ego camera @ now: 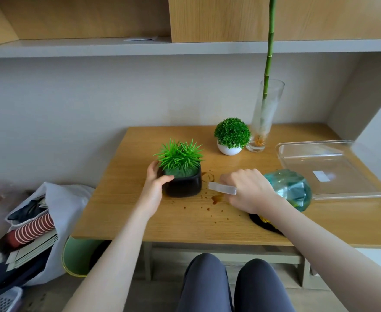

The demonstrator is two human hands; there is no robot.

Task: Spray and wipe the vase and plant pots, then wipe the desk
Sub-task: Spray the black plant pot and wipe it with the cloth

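Observation:
A black square plant pot (184,185) with spiky green leaves stands at the middle of the wooden desk (140,212). My left hand (155,183) grips its left rim, thumb over the edge. My right hand (247,190) holds a teal spray bottle (290,188) tilted on its side, its clear nozzle (222,188) aimed at the black pot from close by. Behind stand a white round pot (229,150) with a green ball plant and a tall glass vase (263,122) holding a bamboo stem. Brown drops and a small puddle (216,198) stain the desk.
A clear plastic tray (333,170) lies at the desk's right. A dark object (263,221) with some yellow on it sits under my right forearm. A shelf runs overhead. Bags with cloth and papers (32,228) stand on the floor at left. My knees are below the desk's front edge.

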